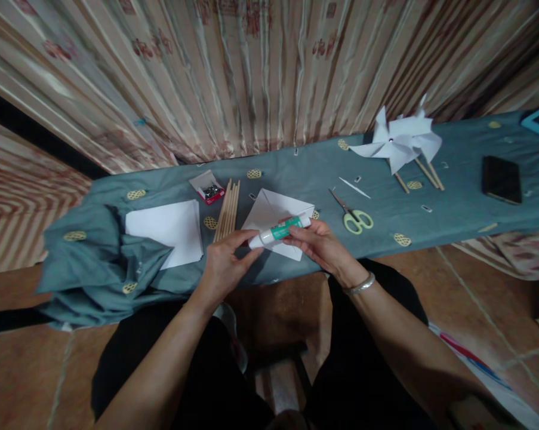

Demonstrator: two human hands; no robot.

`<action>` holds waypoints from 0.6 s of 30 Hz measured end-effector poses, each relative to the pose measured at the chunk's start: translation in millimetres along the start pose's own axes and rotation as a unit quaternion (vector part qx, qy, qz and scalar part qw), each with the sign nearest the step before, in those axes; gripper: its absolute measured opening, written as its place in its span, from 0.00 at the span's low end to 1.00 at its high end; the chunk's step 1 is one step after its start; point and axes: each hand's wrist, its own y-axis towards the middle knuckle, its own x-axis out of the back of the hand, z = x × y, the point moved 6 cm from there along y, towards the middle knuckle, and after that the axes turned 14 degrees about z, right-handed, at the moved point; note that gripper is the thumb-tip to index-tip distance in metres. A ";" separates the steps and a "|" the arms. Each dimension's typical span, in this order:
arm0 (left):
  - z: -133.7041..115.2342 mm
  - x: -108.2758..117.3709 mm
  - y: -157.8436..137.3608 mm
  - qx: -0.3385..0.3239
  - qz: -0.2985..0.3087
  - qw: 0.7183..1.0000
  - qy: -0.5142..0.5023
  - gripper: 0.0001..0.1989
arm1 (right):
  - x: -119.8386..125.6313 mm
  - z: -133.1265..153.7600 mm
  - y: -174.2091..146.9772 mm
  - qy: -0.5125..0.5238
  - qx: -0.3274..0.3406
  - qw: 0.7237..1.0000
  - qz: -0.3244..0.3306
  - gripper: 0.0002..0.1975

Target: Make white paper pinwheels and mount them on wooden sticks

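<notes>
A glue stick [278,232], white with a green label, is held level between both hands above the table. My left hand [227,260] pinches its white left end between thumb and fingers. The other end is gripped by my right hand [316,243], which wears a silver bangle on the wrist. Beneath the glue stick lies a white paper square [276,206] with crease lines, partly hidden by it and the hands. Just left of the paper is a bundle of thin wooden sticks [228,209].
Left on the cloth-covered table [296,170] are a paper stack [179,224] and a red box of small metal pieces [211,191]. Scissors [357,220], a white paper strip [355,187], paper pinwheels [403,140] and a dark phone-like object [502,179] lie right. A patterned curtain [260,71] hangs behind.
</notes>
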 end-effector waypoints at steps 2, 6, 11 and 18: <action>-0.9 0.3 -0.1 -0.009 -0.001 1.000 0.002 0.14 | -0.4 -0.2 0.3 0.002 0.000 1.000 0.005 0.14; -2.2 0.0 -0.1 -0.025 0.004 1.000 0.010 0.14 | -1.6 -0.3 0.9 0.010 0.003 1.000 0.011 0.15; -3.5 -1.3 -0.5 -0.034 0.004 0.999 0.017 0.14 | -3.5 -1.9 1.3 0.013 -0.002 1.000 0.017 0.15; -3.5 -2.5 -4.0 -0.045 0.000 0.999 0.019 0.13 | -6.1 -7.2 2.0 -0.010 -0.023 1.000 0.015 0.16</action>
